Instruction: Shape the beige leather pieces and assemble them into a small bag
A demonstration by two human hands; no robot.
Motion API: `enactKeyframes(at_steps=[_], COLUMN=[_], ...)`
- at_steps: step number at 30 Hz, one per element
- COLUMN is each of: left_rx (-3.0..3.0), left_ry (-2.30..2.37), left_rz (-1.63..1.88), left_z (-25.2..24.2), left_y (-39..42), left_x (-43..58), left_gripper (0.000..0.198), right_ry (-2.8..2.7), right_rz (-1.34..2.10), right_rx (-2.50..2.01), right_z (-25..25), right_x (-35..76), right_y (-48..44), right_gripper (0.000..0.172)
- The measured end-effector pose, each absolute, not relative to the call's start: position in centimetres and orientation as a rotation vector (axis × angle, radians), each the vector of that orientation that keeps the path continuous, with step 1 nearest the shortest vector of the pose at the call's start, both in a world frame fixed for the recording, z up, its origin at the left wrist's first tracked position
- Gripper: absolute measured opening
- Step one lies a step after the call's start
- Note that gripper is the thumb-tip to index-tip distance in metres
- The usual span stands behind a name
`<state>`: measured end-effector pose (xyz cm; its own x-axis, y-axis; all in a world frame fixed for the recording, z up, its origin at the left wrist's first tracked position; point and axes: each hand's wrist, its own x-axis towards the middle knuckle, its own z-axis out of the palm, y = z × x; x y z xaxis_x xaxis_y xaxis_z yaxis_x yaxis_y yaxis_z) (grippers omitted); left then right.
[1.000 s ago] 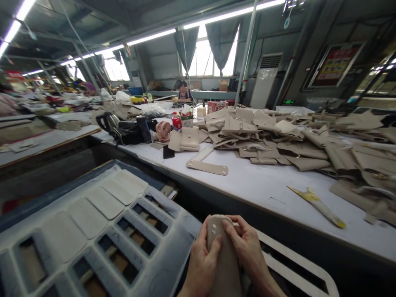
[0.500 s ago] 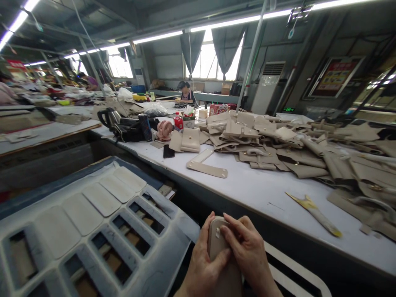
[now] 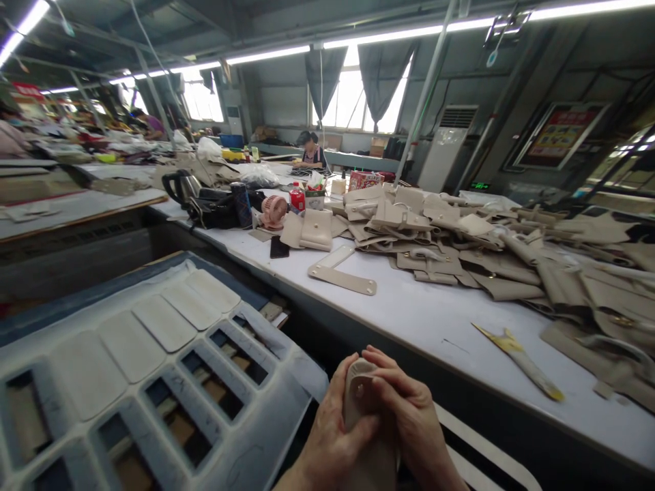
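Observation:
Between my two hands is a beige leather strap piece with a rounded end and a small stud or hole near its tip. My left hand grips its left edge, the thumb lying across the face. On the other side my right hand closes around the right edge, fingers at the rounded tip. The lower part of the piece runs out of view. Similar beige strips, joined in an angle, lie on the white table ahead.
At left stands a grey frame with cut-out slots and several pale rounded panels. A heap of beige leather bag parts covers the table's right side. A yellow-stained brush or spreader, phone, pink fan and kettle lie around. A person sits far back.
My right fingers have shifted up around the rounded tip, and the tip's edge now looks folded or bent over. The view has turned slightly.

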<state>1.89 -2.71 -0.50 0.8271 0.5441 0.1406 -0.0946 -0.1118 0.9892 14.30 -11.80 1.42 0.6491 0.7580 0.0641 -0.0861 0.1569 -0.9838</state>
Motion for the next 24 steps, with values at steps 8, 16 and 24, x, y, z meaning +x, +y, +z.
enactKeyframes(at_steps=[8,16,24], left_rx=[1.642,1.649,1.634], left_ry=[0.434,0.465,0.534], left_rz=[0.55,0.567,0.561], left_z=[-0.8,-1.2,-1.3], left_y=[-3.0,-3.2,-3.6], left_x=[2.1,2.2,2.5], left_gripper=[0.056,0.055,0.054], right_ry=[-0.558,-0.484,-0.479], right_rz=[0.64,0.608,0.555], right_rx=[-1.417,-1.401,-1.425], right_z=[1.5,1.3,1.7], right_x=[14.1,14.0,14.0], right_y=[-11.2,-10.8,-10.5], right_gripper=[0.028,0.026,0.029])
